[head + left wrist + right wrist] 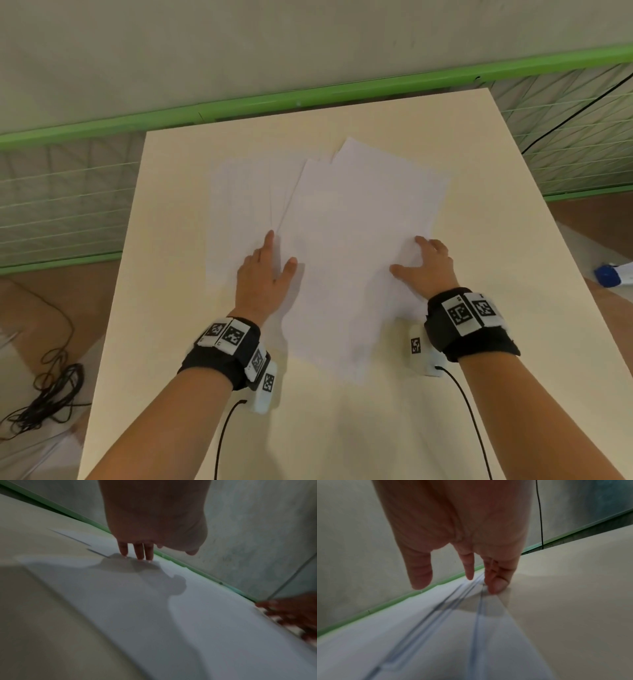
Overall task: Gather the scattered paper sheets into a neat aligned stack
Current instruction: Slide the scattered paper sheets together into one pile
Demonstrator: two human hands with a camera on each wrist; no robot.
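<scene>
Broadly, a cream table [479, 342] fills most of the head view, with a pale wall and a green rail [308, 96] running behind its far edge and green mesh fencing [61, 205] to either side. On the table's middle lie the paper sheets [342, 222], white and fanned out in an uneven overlap: one group lies to the left, another tilts across the centre toward the near edge, and a corner of a further sheet pokes out at the far right. Their edges do not line up. On the floor at the left sits a tangle of black cable [51, 394], and at the far right edge a blue and white object [613, 274] shows only in part. The left hand [263, 277] lies flat on the left group of sheets, fingers straight and spread, thumb out to the side; the left wrist view shows its fingertips [139, 553] pressing down on the paper. The right hand [428, 263] rests at the right edge of the pile, fingers bent downward, and in the right wrist view its fingertips [496, 585] touch the sheet edges where they meet the table, thumb held apart. Both wrists wear black bands [222, 353] carrying square printed markers.
</scene>
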